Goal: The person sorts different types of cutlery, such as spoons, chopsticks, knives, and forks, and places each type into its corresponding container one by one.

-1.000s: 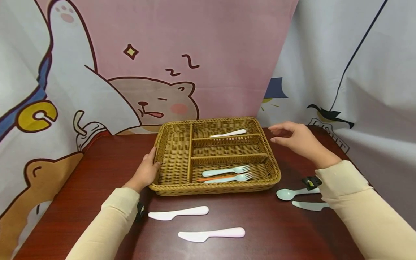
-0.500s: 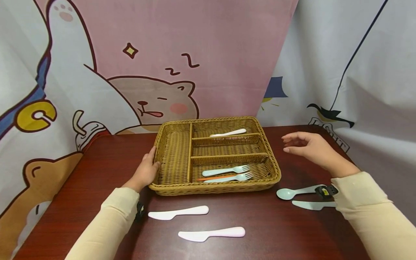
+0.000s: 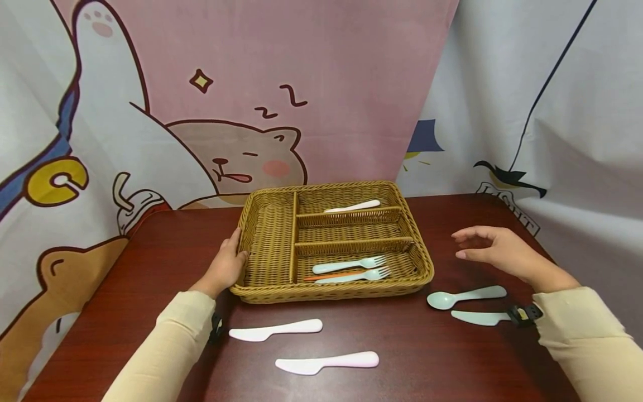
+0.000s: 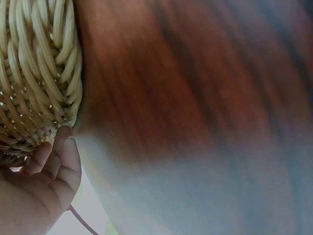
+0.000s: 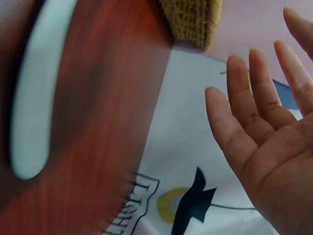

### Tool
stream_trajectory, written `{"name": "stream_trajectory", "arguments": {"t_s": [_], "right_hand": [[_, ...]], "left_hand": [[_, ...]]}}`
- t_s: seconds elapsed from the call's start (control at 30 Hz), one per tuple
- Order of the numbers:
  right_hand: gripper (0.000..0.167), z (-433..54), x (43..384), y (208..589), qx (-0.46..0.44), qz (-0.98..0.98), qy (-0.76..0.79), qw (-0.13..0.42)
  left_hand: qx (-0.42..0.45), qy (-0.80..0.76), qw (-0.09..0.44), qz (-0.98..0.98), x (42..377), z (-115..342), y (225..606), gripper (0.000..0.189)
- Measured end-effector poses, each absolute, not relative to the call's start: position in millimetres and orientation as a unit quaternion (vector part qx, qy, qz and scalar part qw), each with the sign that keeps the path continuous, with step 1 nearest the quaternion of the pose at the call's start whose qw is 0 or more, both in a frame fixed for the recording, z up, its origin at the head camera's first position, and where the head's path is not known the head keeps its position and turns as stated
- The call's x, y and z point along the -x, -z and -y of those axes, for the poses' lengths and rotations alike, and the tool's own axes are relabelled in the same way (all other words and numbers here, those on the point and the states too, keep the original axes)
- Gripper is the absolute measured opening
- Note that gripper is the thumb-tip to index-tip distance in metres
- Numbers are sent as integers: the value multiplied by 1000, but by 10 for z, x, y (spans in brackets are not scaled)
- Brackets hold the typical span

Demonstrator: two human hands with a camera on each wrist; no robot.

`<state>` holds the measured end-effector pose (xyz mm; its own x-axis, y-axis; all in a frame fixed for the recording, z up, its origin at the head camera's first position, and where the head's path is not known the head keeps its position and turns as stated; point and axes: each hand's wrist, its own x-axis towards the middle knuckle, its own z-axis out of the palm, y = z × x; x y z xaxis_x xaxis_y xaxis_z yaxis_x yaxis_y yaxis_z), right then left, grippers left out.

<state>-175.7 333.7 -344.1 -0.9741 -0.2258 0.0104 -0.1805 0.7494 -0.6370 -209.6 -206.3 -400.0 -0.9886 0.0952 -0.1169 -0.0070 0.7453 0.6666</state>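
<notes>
A wicker tray [image 3: 271, 293] w/ 4 compts. is set nr. the far edge of a dark-red table [image 3: 427, 357], its L rim held by the L hand [image 3: 225, 267]: the thumb is laid over the rim, & fingers are seen against the outer weave in the L wrist view. The R hand [image 3: 507, 258] is held in the air R of the tray, apart from it, grip released, fingers loosely bent & thumb parted from them. Nr. it, on the tabletop, a pale-green spoon [image 3: 474, 294] is laid, bowl toward the tray's near R corner; just beside it, on the near side, a pale-green knife [image 3: 477, 318] is placed, its handle part-hidden by a black wrist device [image 3: 524, 314]. In the tray's near R compt., 2 pale-green forks [image 3: 349, 264] are placed, tines to the R, w/ an orange utensil [image 3: 329, 275] partly visible btwn. them. In the far R compt., 1 white utensil [image 3: 356, 206] is seen by the divider. In front of the tray, 2 more knives are laid approx. parallel, blades L: a white knife [image 3: 276, 330] &, nearer, a pinkish-white knife [image 3: 329, 362]. Behind, a printed cloth [image 3: 341, 84] is hung, a sleeping cartoon animal [image 3: 231, 153] shown on it.
</notes>
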Motion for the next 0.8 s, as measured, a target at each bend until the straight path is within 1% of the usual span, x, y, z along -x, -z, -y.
{"name": "stream_trajectory", "arguments": {"t_s": [0.37, 0.57, 0.8], "right_hand": [[47, -3553, 1603, 3669, 125, -937, 324, 42], [45, -3639, 1561, 3764, 122, -948, 291, 46], [39, -3722, 1514, 3868, 122, -948, 289, 48]], "left_hand": [[-22, -361, 74, -929, 2115, 2074, 4016, 65], [-21, -360, 74, -930, 2111, 2074, 4020, 65], [-20, -363, 76, -928, 2108, 2066, 4009, 65]]}}
